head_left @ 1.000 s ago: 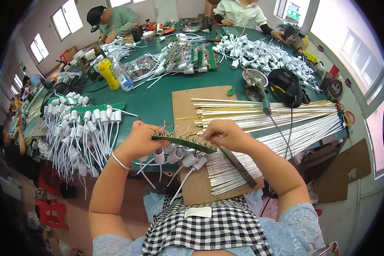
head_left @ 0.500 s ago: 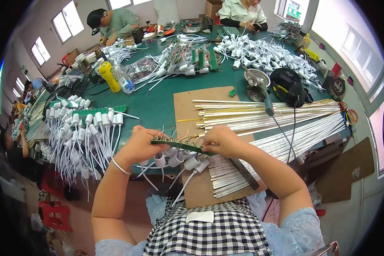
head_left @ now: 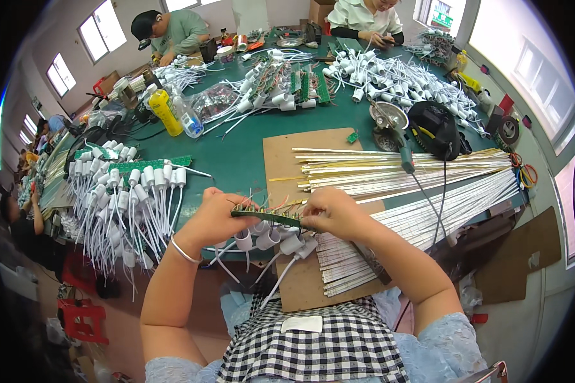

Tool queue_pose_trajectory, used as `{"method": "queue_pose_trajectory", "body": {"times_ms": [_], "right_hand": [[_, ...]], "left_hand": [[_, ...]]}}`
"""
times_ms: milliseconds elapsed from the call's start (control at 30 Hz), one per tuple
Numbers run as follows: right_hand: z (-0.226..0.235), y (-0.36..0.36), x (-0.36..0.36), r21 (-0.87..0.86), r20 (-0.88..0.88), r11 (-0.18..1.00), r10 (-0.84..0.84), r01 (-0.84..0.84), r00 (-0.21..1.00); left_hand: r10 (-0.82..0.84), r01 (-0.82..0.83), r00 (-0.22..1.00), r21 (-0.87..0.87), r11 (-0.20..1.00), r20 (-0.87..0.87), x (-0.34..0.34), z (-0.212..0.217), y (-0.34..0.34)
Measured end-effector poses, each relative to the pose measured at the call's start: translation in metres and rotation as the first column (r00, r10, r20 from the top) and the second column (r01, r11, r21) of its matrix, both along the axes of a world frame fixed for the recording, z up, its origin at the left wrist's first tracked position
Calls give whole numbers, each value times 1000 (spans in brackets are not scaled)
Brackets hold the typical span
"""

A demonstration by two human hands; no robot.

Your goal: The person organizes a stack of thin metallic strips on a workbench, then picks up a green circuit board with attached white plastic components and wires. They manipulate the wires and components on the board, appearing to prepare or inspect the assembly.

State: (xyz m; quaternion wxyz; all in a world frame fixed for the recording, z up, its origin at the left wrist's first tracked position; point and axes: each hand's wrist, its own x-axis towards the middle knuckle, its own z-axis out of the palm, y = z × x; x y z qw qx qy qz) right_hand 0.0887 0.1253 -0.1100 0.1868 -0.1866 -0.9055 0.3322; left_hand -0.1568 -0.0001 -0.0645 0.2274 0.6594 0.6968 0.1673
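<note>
A narrow green circuit board (head_left: pixel 269 217) is held level above the table's near edge, its upper side carrying small parts and thin reddish wires. My left hand (head_left: pixel 216 220) grips its left end, fingers closed. At the right end my right hand (head_left: pixel 329 209) is closed in a pinch on the board; its fingertips are partly hidden. Several white lamp sockets (head_left: pixel 268 239) with white cables hang below the board, over the table edge and the brown cardboard (head_left: pixel 294 290). Under my right forearm lies a dark flat bar (head_left: pixel 372 263), across silvery strips (head_left: pixel 345 268).
Finished-looking bundles of white sockets on green boards (head_left: pixel 131 185) lie left. Long metallic strips (head_left: pixel 402 172) spread to the right, with a soldering iron (head_left: pixel 405 153) and its cord. Bottles (head_left: pixel 165 112) and more sockets (head_left: pixel 390 80) stand farther back. Two people work across the green table (head_left: pixel 236 150).
The whole view has shifted slightly. Both hands keep hold of the circuit board, and my right fingers have moved a little at its right end.
</note>
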Motion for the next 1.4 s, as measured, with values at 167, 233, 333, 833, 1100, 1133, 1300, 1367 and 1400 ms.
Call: {"method": "queue_pose_trajectory", "body": {"times_ms": [167,233,333,833,1100,1133,1300,1367,1400], "right_hand": [[3,-8,6,-205,-130,976,-102,74,986],[2,-3,21,-460,-323,886,-108,-56,940],[12,16,46,-463,-638,811,-25,-358,770],[15,7,54,-517,-419,828,-24,-217,908],[-4,11,56,282,179,959,-21,-30,984],[-12,10,53,345,216,937,-29,-48,976],[-24,19,51,269,99,951,128,-150,987],[-14,18,56,176,-42,977,129,-119,991],[-8,19,59,125,-111,986,121,-107,986]], "left_hand": [[-17,18,1000,71,997,-14,5,2,-3],[-42,47,998,142,989,-41,4,1,-6],[-36,35,999,105,994,11,-2,-3,-5],[-5,3,1000,114,993,13,-1,-8,-5],[1,-12,995,114,993,96,-5,-12,-4],[2,-13,996,127,992,89,-3,-11,-6],[-7,-2,997,131,991,72,1,-6,-6],[-9,1,998,120,993,62,1,-8,-7],[0,-3,1000,142,990,22,-1,-8,-7]]}}
